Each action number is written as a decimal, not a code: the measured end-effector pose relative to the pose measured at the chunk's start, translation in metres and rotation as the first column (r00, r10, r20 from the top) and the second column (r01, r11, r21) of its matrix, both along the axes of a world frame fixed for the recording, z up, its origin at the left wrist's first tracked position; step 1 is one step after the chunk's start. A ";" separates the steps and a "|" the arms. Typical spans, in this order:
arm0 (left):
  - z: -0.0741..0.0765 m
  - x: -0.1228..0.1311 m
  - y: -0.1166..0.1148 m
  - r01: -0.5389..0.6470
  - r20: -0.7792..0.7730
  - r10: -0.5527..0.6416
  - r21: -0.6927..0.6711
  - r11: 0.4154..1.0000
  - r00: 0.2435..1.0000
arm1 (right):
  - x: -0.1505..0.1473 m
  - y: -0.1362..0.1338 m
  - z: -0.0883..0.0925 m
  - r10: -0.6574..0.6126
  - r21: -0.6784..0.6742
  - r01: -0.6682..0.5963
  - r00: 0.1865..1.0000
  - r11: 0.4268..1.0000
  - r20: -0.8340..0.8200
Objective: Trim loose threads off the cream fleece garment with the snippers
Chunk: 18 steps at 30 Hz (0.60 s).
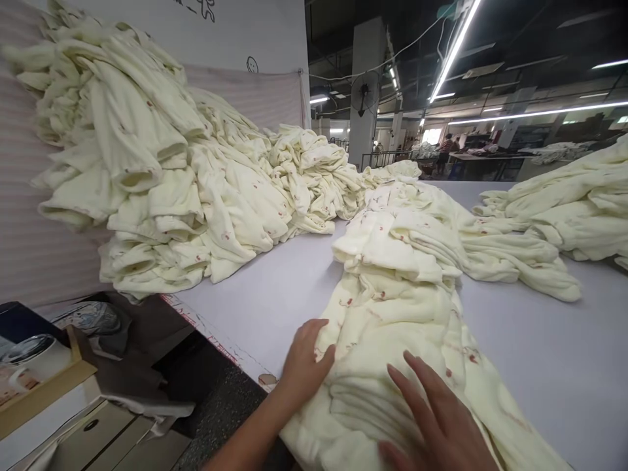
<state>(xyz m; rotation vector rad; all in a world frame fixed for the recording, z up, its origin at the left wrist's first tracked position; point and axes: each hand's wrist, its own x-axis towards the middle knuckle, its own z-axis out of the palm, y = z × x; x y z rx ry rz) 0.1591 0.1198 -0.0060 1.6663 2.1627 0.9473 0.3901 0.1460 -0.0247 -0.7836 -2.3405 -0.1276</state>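
Observation:
A cream garment with small red prints [392,340] lies folded in layers at the near edge of a white table [275,294]. My left hand [304,366] presses flat against its left side, fingers together. My right hand [436,418] rests on top of the folded layers, fingers spread. Neither hand grips anything. Behind the garment sits a small stack of the same folded pieces [397,245].
A tall heap of cream garments [147,163] leans on the striped wall at left. More lie at the right [564,209]. Beyond the table's left edge are a cardboard box with a cup [39,373] and a gap. People stand far back.

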 end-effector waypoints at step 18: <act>0.105 0.015 -0.024 0.663 0.122 -0.654 -0.050 0.747 0.746 | 0.032 0.061 0.160 -0.360 -0.483 0.232 0.913 0.844 -0.190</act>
